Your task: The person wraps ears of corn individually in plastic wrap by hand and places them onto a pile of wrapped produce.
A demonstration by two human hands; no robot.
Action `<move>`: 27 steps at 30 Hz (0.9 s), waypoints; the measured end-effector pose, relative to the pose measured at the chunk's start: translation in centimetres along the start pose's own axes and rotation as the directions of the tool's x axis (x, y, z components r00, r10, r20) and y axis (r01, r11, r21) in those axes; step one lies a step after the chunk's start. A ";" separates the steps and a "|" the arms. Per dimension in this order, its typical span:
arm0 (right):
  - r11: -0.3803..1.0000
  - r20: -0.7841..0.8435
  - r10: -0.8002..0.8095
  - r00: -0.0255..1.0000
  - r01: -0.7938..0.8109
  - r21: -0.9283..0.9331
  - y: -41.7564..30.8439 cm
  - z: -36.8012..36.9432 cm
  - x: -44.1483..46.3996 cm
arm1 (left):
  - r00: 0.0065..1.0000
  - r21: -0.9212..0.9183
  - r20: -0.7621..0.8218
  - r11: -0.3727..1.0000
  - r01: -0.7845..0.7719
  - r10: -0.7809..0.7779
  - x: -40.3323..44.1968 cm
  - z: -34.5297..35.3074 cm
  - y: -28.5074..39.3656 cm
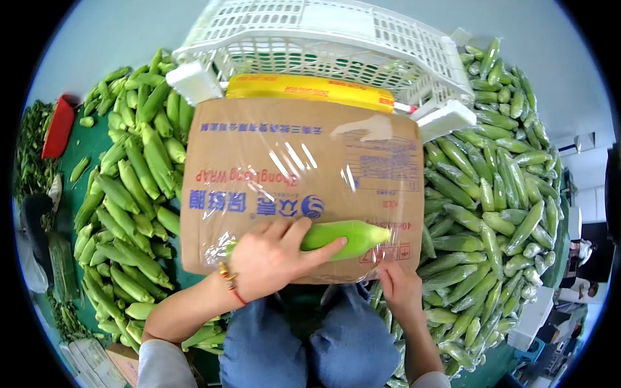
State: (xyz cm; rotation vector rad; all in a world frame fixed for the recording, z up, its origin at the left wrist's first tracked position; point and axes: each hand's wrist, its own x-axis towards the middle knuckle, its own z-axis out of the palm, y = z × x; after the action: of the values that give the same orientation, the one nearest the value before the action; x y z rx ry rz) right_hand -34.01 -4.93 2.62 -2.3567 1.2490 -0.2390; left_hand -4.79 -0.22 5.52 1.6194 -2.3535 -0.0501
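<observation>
A light-green, husk-covered ear of corn (346, 238) lies crosswise on the near part of a brown cardboard box (229, 152) printed in blue and red, its pale, narrow end pointing toward the box's right side. The left hand (272, 251) comes in over the box's near edge and has its grip closed over the ear from above, the thumb along the side nearer the person and the fingers across the husk. A gold-coloured beaded bracelet (226, 278) circles that wrist, just off the box's near left part.

At the box's near right corner, the right hand (400, 291) has its fingertips drawn together on the edge of a clear, glossy plastic film (304, 155), which spreads over the box top and catches streaks of light.

Just beyond the box's far edge lies a long yellow roll (310, 89) with red lettering, and behind it stands a white, perforated plastic crate (336, 21). Left of the box is a big heap of bare green corn ears (149, 155); right of it, a heap of corn ears in clear plastic wrapping (491, 239). A red plastic tray (59, 127) sits well apart, at the far left of the box. Two knees in blue denim (265, 343) are just below the box's near edge.
</observation>
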 end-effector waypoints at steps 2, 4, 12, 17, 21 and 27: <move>0.908 -0.019 0.120 0.993 -0.102 0.407 0.2 -1.1 -1.3 | 0.994 -0.097 0.109 0.995 -0.013 0.023 1.7 1.0 -0.1; 0.628 0.028 0.203 0.979 -0.152 0.763 -0.5 -2.4 -0.8 | 0.975 -0.265 0.220 0.964 0.034 0.026 2.4 1.2 -1.3; 0.924 -0.256 -0.381 0.888 0.369 -0.095 -3.6 2.9 11.2 | 0.922 0.016 -0.388 1.000 0.018 -0.011 -1.7 2.9 -1.1; 0.926 -0.324 -0.377 0.868 0.354 -0.131 -2.8 4.1 13.3 | 0.886 0.003 -0.204 0.905 0.425 -0.416 -9.8 4.6 -0.8; 0.902 -0.347 -0.430 0.833 0.413 -0.128 -2.8 4.0 14.7 | 0.776 -0.441 -0.200 0.762 0.474 -0.598 -9.3 0.7 -6.3; 0.879 -0.320 -0.473 0.821 0.465 -0.106 -2.8 3.7 15.5 | 0.925 -0.280 0.173 0.883 0.376 -0.338 4.5 2.5 -14.3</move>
State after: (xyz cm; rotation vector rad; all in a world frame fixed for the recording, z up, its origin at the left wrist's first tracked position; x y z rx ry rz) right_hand -21.77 -15.06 -0.25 -2.6929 0.7720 -0.8232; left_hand 6.16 -9.94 1.40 1.9021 -1.9633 -0.5773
